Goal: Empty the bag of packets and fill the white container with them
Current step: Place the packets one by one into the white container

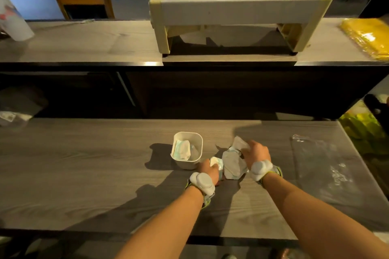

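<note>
The white container (188,150), a small rounded-square tub of smooth plastic, stands on the grey wood-grain table (84,164) with a few packets already slumped inside; it looks light, so a careless push against its wall could likely slide or tip it. Just beside its right corner the left hand (208,170) pinches one soft white-and-pale-blue packet (216,164), fingers curled round it. Next come the loose packets (232,164), limp and crinkled, heaped in a small pile that could scatter if raked. The right hand (255,152) rests on that pile, gripping a packet, though its fingertips are hidden. Well apart to the right lies the clear plastic bag (322,166), flat and glossy, seemingly emptied.
</note>
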